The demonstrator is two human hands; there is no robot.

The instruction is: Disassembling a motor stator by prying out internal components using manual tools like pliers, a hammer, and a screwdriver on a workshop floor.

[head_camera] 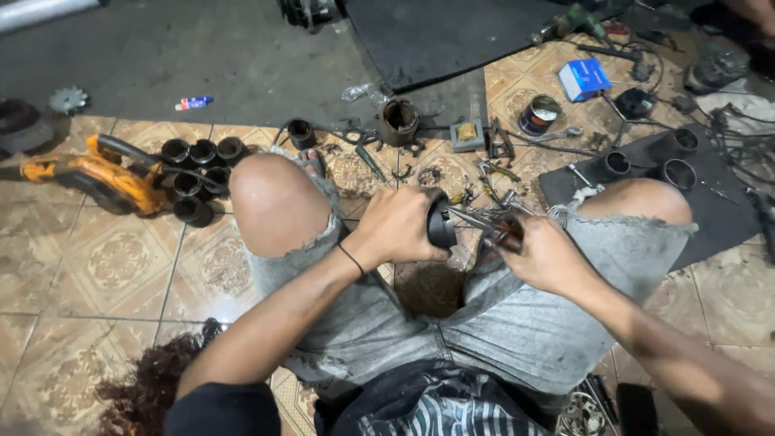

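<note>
Gripping a dark, round metal ring (441, 224), the left hand (397, 226) is closed around it. Pliers (483, 223), clamped in the right hand (545, 257), are pointed left into the ring, long axis left-right.

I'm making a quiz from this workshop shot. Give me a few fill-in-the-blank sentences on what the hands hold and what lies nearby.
1. The left hand grips a black ____ metal part.
2. The right hand works pliers with ____ handles.
3. The orange power tool lies on the ____ floor.
4. The small box near the open tin can is ____.

Missing words: cylindrical; red; tiled; blue
</note>
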